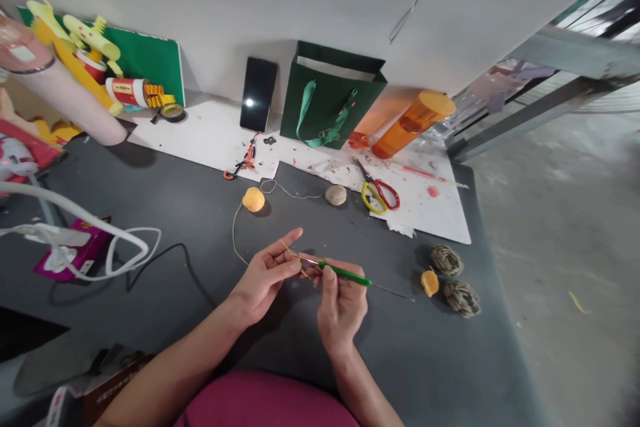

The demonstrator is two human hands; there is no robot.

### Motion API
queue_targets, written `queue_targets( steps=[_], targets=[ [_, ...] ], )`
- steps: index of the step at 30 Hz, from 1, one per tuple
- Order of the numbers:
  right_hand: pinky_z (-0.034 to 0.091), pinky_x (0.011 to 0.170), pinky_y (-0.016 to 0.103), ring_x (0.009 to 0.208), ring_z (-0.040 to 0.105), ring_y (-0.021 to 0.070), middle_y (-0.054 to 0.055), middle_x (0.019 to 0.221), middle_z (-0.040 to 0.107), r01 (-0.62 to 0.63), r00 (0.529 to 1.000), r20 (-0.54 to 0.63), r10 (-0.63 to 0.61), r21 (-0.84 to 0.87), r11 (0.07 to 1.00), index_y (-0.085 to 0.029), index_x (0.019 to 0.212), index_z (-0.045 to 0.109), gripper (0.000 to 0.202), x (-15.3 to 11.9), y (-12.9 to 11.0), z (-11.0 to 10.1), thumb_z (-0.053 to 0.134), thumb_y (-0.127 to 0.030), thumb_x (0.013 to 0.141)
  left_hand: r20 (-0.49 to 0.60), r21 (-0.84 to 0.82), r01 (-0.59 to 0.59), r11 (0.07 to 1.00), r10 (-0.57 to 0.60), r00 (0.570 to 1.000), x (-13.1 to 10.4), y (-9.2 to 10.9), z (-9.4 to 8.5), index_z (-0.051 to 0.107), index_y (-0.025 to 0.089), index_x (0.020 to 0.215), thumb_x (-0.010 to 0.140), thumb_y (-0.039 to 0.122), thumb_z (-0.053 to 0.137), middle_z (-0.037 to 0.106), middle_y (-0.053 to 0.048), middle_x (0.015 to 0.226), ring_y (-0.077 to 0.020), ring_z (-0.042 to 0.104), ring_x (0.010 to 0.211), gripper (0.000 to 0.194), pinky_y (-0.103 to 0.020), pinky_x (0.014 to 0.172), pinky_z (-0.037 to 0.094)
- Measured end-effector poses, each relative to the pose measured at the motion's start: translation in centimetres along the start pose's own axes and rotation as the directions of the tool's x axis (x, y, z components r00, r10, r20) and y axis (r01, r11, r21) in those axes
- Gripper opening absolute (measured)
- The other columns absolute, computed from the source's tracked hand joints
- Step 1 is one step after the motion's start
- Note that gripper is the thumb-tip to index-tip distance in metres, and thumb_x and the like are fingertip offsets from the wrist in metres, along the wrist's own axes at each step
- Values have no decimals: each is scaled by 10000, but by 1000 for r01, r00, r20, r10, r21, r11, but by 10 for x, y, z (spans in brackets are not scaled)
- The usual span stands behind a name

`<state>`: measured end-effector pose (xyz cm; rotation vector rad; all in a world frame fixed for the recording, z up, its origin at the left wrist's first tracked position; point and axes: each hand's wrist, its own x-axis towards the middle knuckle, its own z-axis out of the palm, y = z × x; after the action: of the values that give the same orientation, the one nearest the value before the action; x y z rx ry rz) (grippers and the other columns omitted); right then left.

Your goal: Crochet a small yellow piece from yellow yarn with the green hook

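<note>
My left hand point(267, 278) pinches a thin orange-yellow thread point(305, 273) near the middle of the grey table, its index finger raised with thread over it. Close on its right, my right hand point(343, 300) grips a crochet hook with a green handle point(350, 274). The hook's metal tip points left and touches the thread by the left fingertips. Beyond the hands lie a yellow yarn ball point(253, 199) and a beige yarn ball point(335, 195), with a loose thin strand between them. Another strand curves from the yellow ball towards my left hand.
Scissors point(376, 195) with red and yellow handles lie behind on white board point(435, 213). Grey yarn bundles point(447, 260) and a small yellow piece point(429, 283) sit right. A phone point(259, 94), green bag point(333, 97) and orange bottle point(415, 123) stand behind. White cables point(125, 233) lie left.
</note>
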<state>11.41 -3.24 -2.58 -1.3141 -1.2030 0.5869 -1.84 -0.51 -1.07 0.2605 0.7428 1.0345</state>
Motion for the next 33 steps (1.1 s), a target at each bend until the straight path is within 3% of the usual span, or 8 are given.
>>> queue_targets(
  steps=[3,6,12,15,18,22,29,33],
  targets=[
    [526,531,261,530,633,128,4,731,715,-66,998,12,65,101,993,-229,941,596,145,3,-3,1,538,-339,1016,12,-6,1,1000,-1,1000,1,0,-1,761,227,1179,657,195,912,665,41,708,-98,600,695,544,-266,764,440],
    [511,517,274,533,655,146,12,741,745,-214,977,77,201,254,943,-239,943,538,173,6,-3,3,510,-387,1029,33,-29,14,999,-13,999,2,0,-1,767,216,1163,657,195,912,637,54,676,-90,582,664,527,-265,759,432],
    [474,470,255,489,656,151,1,687,760,-440,895,176,410,500,746,-239,923,554,253,12,-4,4,635,-477,941,55,-22,36,999,-35,998,2,0,-1,772,189,1148,652,228,919,615,44,666,-107,552,672,519,-299,778,391],
    [474,467,245,482,646,141,-12,650,747,-503,861,246,446,547,669,-238,893,601,280,13,-4,6,708,-497,881,67,11,42,999,-43,997,2,0,-2,765,191,1168,654,233,919,640,27,694,-123,553,699,539,-314,790,372],
    [502,499,253,542,670,145,3,729,771,-488,871,251,422,535,690,-234,867,636,271,11,-4,7,760,-474,843,67,18,42,999,-43,997,0,-1,-2,763,214,1173,661,200,910,693,7,781,-111,530,701,532,-318,808,371],
    [521,528,258,564,670,136,11,789,781,-437,900,244,362,509,742,-231,877,662,186,8,-3,9,728,-405,890,100,17,45,999,-46,994,-1,-1,1,757,227,1181,699,167,866,760,-35,908,-141,588,765,498,-331,825,390],
    [510,511,245,541,657,123,22,795,773,-305,950,193,246,401,864,-215,902,670,150,7,1,6,646,-352,957,73,44,-21,999,18,997,-2,2,5,771,209,1158,746,314,841,767,-32,851,-133,603,696,431,-323,789,421],
    [538,536,249,578,687,128,27,834,782,-116,983,164,80,220,969,-225,971,689,110,5,1,1,587,-261,993,24,98,-100,990,98,995,-2,-1,4,770,242,1158,706,278,890,719,17,746,-116,606,667,469,-314,771,444]
  ],
)
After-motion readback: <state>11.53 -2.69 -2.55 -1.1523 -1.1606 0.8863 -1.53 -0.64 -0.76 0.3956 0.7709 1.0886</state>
